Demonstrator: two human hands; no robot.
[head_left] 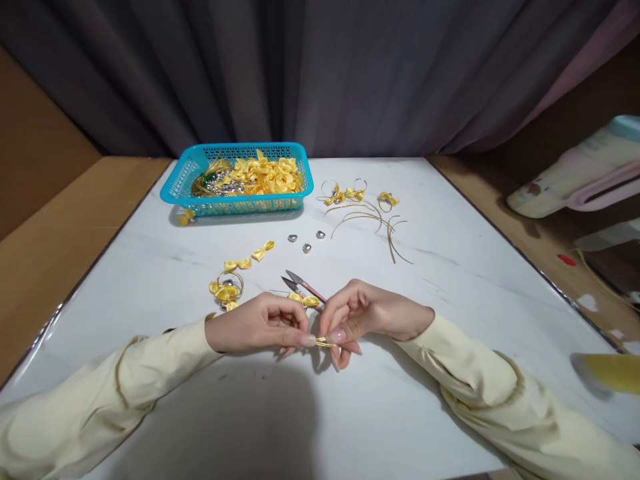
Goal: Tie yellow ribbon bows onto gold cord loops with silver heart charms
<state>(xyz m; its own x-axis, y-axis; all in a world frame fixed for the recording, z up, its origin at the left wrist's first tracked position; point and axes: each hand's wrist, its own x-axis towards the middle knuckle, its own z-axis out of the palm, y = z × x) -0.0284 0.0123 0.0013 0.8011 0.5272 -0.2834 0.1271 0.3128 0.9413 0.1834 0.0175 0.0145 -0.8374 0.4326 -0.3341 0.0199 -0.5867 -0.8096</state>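
Between my two hands a short piece of gold cord (325, 342) is pinched, its ends hidden under the fingers. My left hand (267, 325) closes thumb against forefinger on its left end. The fingertips of my right hand (353, 320) grip the other end. Just behind the hands lie thread snips (300, 285) with dark blades apart, partly covered by my right hand. A yellow ribbon bow (306, 300) rests against the snips. Left of them is a cluster of yellow bows with a gold cord loop (226, 290). Two loose bows (250, 257) lie farther back.
A blue basket (235, 207) holds yellow bows, silver beads and gold cord. Three silver beads (307, 248) lie mid-table. Cut gold cords (370, 217) and looped bows (345, 195) are at the back right. A tumbler (575, 167) stands beyond the table's right edge.
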